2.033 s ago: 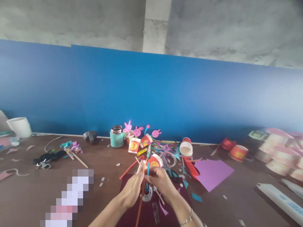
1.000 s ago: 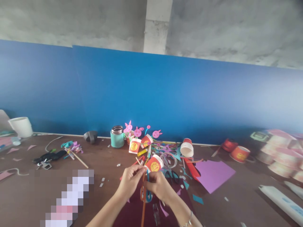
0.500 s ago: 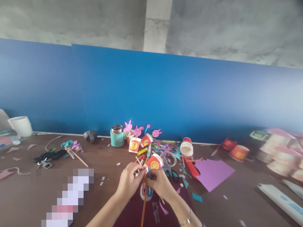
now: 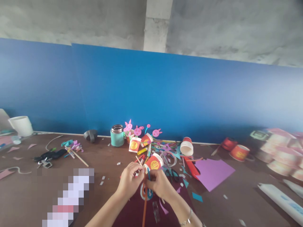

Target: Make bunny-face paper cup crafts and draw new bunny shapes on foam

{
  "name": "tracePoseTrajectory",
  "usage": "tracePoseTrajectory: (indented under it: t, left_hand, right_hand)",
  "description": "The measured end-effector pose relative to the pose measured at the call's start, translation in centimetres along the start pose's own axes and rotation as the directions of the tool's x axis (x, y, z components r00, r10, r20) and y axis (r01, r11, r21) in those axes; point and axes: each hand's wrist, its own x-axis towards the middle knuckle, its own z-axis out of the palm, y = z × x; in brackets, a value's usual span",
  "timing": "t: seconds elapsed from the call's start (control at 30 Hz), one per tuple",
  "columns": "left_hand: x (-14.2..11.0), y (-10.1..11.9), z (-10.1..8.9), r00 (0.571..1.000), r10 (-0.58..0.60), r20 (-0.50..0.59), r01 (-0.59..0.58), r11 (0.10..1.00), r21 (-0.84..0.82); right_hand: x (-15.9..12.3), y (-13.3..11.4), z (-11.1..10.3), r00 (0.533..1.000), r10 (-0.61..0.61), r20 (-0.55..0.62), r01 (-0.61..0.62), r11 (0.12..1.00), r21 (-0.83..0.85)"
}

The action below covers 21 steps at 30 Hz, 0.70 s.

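Observation:
My left hand point(image 4: 131, 177) is closed in a pinch at the top end of a long thin orange strip point(image 4: 145, 206). Close beside it, my right hand point(image 4: 159, 183) pinches the strip a little lower, and a short blue strip point(image 4: 148, 172) stands up at its fingertips. The orange strip hangs down toward me. Just behind the fingers lies a red and white paper cup point(image 4: 154, 163) on its side. Below the hands, a round roll point(image 4: 143, 194), apparently tape, rests on a dark maroon mat point(image 4: 134, 211). The fingers hide where the strips meet.
Black scissors point(image 4: 174, 175), purple paper point(image 4: 214, 173) and a red tool point(image 4: 192, 167) lie to the right. Behind are paper cups with pink animal faces point(image 4: 137, 131) and a teal flask point(image 4: 117, 137). Stacked cups point(image 4: 281, 154) stand far right; a wooden stick point(image 4: 80, 157) lies left.
Both hands stay almost in place, still pinching. The fingertips and strips have shifted very slightly, and the blue strip leans a little more to the left.

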Motion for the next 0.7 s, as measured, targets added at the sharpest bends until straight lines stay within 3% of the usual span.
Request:
tracePoseTrajectory:
  t: [0.23, 0.37, 0.43, 0.5, 0.6, 0.7]
  left_hand:
    - [0.4, 0.3, 0.0, 0.988, -0.147, 0.054, 0.154, 0.977, -0.149]
    - [0.7, -0.5, -0.1, 0.984, -0.177, 0.001, 0.177, 0.982, -0.060]
    - [0.7, -1.6, -0.3, 0.983, -0.172, -0.059, 0.176, 0.982, 0.063]
    - [0.6, -2.7, -0.4, 0.984, -0.131, -0.121, 0.151, 0.973, 0.175]
    - [0.6, -3.3, 0.1, 0.988, -0.011, -0.156, 0.060, 0.946, 0.318]
    - [1.5, -1.9, 1.5, 0.998, -0.044, 0.034, 0.028, 0.928, 0.373]
  right_hand:
    - [-0.3, -1.1, 0.1, 0.996, 0.052, 0.066, -0.056, 0.997, 0.061]
    - [-0.2, -1.6, -0.7, 0.991, 0.108, 0.073, -0.118, 0.982, 0.148]
    - [0.1, -1.6, -1.8, 0.992, 0.129, 0.000, -0.126, 0.967, 0.222]
    - [0.5, -1.5, -3.3, 0.979, 0.100, -0.177, -0.035, 0.940, 0.338]
    - [1.1, -0.9, -5.7, 0.848, 0.055, -0.527, 0.206, 0.883, 0.423]
    - [1.4, -0.2, -7.4, 0.638, 0.081, -0.765, 0.272, 0.906, 0.323]
